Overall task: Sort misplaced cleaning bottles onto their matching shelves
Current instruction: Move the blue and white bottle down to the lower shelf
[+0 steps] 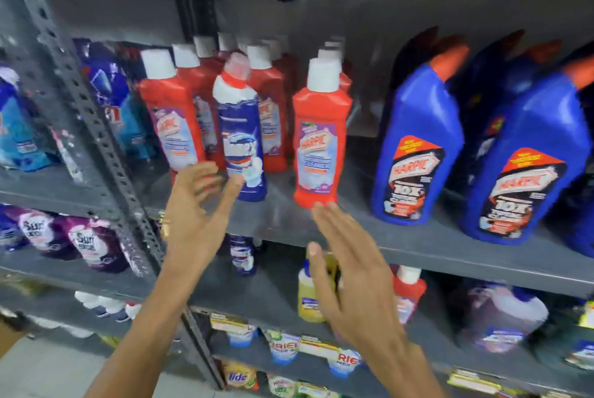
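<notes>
Left hand (196,214): fingers spread wide and slightly curled, holding nothing, thumb tip close to the base of the dark blue bottle with white shoulder and red-banded white cap (241,137); whether it touches cannot be told. Forearm rises from the lower left. Right hand (347,265): fingers straight and together, palm open and empty, fingertips just below the base of the near red flat-sided bottle with white cap (319,137); forearm enters from the lower right.

The dark blue bottle stands upright on the grey metal shelf (353,237), among a row of red bottles with white caps (205,85) running to the far side. At right on the same shelf stand large blue angled-neck bottles with red caps (418,146). The shelf below holds a small yellow bottle (309,298), partly hidden by the right hand, and purple detergent pouches (90,243) at left.
</notes>
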